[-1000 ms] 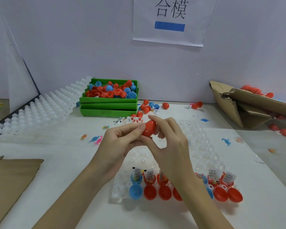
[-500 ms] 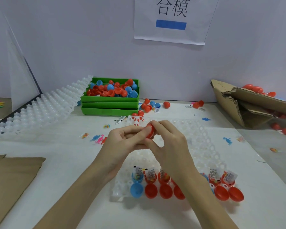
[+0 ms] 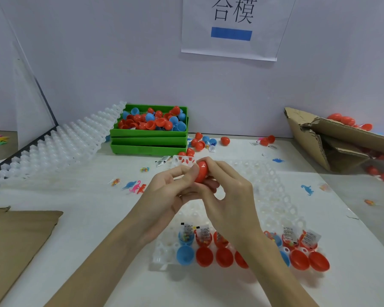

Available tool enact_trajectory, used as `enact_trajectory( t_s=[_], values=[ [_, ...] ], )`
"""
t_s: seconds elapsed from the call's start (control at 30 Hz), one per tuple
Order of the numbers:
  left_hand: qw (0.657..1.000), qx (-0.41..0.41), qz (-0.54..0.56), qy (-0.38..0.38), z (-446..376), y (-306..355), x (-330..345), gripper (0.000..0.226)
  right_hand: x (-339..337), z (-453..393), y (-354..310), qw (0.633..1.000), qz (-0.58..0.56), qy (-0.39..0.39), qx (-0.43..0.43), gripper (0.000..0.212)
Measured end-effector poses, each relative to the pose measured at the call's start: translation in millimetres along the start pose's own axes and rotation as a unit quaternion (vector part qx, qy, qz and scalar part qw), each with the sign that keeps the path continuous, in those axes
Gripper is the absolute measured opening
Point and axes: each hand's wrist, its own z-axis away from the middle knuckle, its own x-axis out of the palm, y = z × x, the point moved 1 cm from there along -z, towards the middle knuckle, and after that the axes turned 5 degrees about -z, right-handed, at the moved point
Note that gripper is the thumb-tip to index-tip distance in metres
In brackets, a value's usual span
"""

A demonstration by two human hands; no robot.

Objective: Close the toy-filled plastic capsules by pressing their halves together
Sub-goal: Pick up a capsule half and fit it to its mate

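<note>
Head: red capsule (image 3: 201,171) btwn both hands' fingers (image 3: 215,168).

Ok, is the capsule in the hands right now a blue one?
No, the capsule held between the left hand and the right hand is red.

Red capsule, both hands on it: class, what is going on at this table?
A person holds one red capsule above the table, pinched between the left hand and the right hand, apparently pressing its halves together. Below the hands, a clear tray holds a near row of open capsule halves with toy-filled halves behind them, not yet closed. A green bin of loose halves stands by the wall.
</note>
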Motion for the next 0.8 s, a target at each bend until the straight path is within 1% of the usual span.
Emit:
enact_trajectory(
  t_s=[0.1,0.2,0.27,0.47,0.5,0.57,0.63,0.7,0.73,0.77,0.8],
  values=[
    [1.0,0.004,0.014,0.008,0,-4,3,0.049,0,1,1,1.0,0.014,-0.007,-0.001,0.035],
    [0.999,-0.005,0.039,0.016,0,-7,3,0.046,-1,0,1,1.0,0.021,-0.012,-0.004,0.035],
    [0.999,-0.014,0.03,0.012,-1,-8,2,0.045,-3,-1,2,0.999,0.027,-0.026,-0.001,0.038],
    [0.999,-0.031,-0.014,0.01,-2,-6,-2,0.042,1,0,5,0.999,0.035,-0.022,0.019,0.064],
    [0.999,-0.032,-0.019,0.008,-2,-6,-3,0.042,2,0,5,0.999,0.032,-0.021,0.019,0.065],
    [0.999,-0.032,-0.027,0.008,-2,-7,-3,0.044,3,1,4,1.0,0.023,-0.013,0.012,0.057],
    [0.999,-0.031,-0.029,0.01,-2,-6,-2,0.052,3,1,1,1.0,0.015,-0.003,0.017,0.052],
    [0.999,-0.032,-0.025,0.027,-3,-5,-4,0.062,1,-1,-4,0.999,0.01,0.013,0.039,0.053],
    [0.999,-0.03,-0.02,0.039,-3,-5,-6,0.066,0,-2,-7,0.998,-0.016,0.029,0.061,0.052],
    [0.998,-0.028,-0.016,0.052,-4,-4,-9,0.068,-4,-4,-11,0.991,-0.074,0.05,0.099,0.049],
    [0.998,-0.025,-0.014,0.062,-4,-3,-12,0.069,-10,-10,-13,0.972,-0.16,0.071,0.156,0.044]
  ],
)
